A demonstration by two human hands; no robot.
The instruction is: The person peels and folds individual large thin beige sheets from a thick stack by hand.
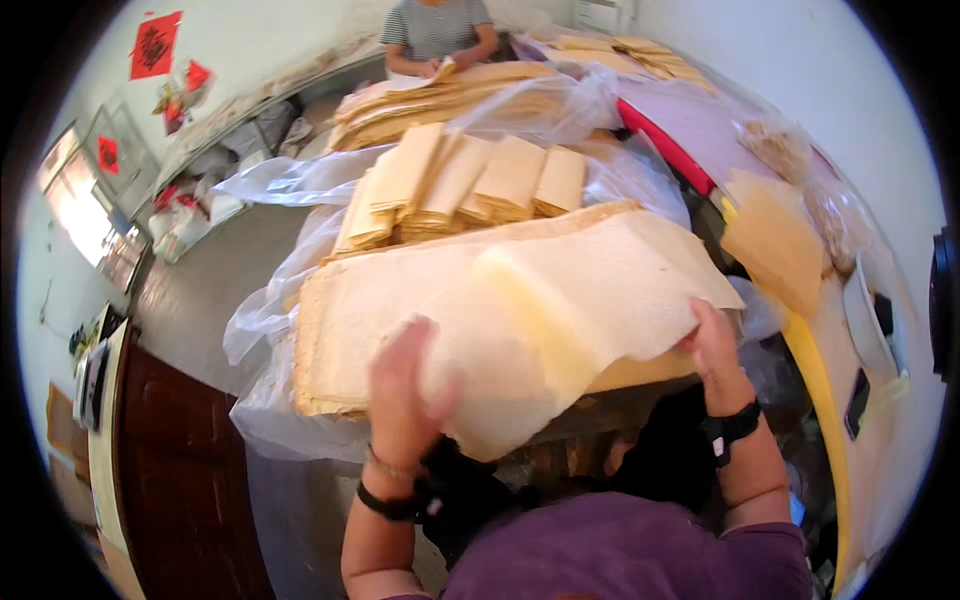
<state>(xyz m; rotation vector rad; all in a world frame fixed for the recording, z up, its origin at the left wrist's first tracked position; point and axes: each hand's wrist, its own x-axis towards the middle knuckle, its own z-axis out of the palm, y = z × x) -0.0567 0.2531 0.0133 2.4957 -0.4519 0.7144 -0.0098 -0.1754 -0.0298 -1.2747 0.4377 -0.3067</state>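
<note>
A wide, thin cream-coloured sheet (515,340) lies over a stack of similar sheets (340,330) in front of me. Its middle is raised in a fold, and its near edge droops past the front of the stack. My right hand (712,345) pinches the sheet's right edge, its fingertips partly hidden. Smeared by motion, my left hand (405,385) is over the near left part of the sheet; whether it grips anything does not show. Behind the stack lie several folded yellowish bundles (510,175) of the same thin material.
Clear plastic (265,320) spreads under the stacks. Across the table a person (436,35) handles sheets over another pile (440,105). On the right surface are a loose sheet (770,245), a white basin (868,320) and a phone (857,403). A dark red cabinet (185,470) stands left.
</note>
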